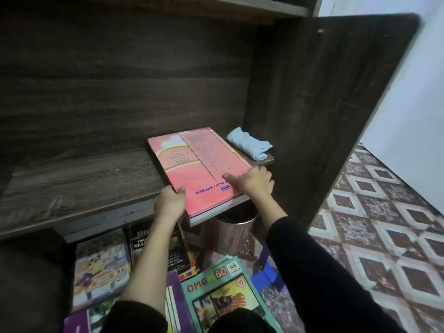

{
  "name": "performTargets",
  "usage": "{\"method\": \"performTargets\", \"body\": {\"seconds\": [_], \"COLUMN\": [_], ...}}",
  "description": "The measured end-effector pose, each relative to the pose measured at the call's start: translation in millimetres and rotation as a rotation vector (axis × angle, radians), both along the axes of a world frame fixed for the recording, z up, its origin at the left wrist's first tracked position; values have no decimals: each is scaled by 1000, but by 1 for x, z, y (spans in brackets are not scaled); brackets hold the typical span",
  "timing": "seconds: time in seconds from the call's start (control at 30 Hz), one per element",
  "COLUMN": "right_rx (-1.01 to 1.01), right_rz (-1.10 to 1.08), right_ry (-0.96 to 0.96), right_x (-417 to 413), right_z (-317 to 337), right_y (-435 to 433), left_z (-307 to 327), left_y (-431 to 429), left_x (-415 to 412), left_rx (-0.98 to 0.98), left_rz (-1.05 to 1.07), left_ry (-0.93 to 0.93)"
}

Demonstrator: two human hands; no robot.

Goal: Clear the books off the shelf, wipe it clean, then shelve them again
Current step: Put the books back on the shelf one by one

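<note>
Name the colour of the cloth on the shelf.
Light blue; the head view shows the cloth beside the pink book.

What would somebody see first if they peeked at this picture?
The bright pink book stands out, lying flat at the right end of the dark wooden shelf, with the left hand and right hand each holding its near edge. Behind it, a pale blue cloth sits in the shelf's right corner. Below, colourful books lie spread on the floor.

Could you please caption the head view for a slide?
Left hand and right hand hold a pink book on the shelf beside a blue cloth.
</note>
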State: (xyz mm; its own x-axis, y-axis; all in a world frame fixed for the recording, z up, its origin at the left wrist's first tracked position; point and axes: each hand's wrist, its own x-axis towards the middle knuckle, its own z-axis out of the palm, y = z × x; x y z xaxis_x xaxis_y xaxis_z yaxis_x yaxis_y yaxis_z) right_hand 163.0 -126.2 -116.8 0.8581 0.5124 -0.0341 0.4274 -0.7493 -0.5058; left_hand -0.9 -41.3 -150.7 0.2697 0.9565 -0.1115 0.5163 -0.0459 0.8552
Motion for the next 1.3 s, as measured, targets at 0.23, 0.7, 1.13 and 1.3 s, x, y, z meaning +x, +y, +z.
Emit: {"method": "performTargets", "body": {"seconds": [0.23,0.7,1.13,1.3], "right_rx": [-178,-263,317,594], "right_rz": [111,189,257,258], "right_ry": [82,148,998,1009], "right_x": [18,28,7,-35], "right_z": [21,38,54,61], "right_y": [19,33,13,6], "left_z": [1,-5,17,21], "left_y": [-9,6,25,33], "left_x": [4,7,-25,-60], "left_rx": [61,-93,-21,-4], "left_rz": [23,170,290,270], "left_ry": [65,-176,-212,-313]}}
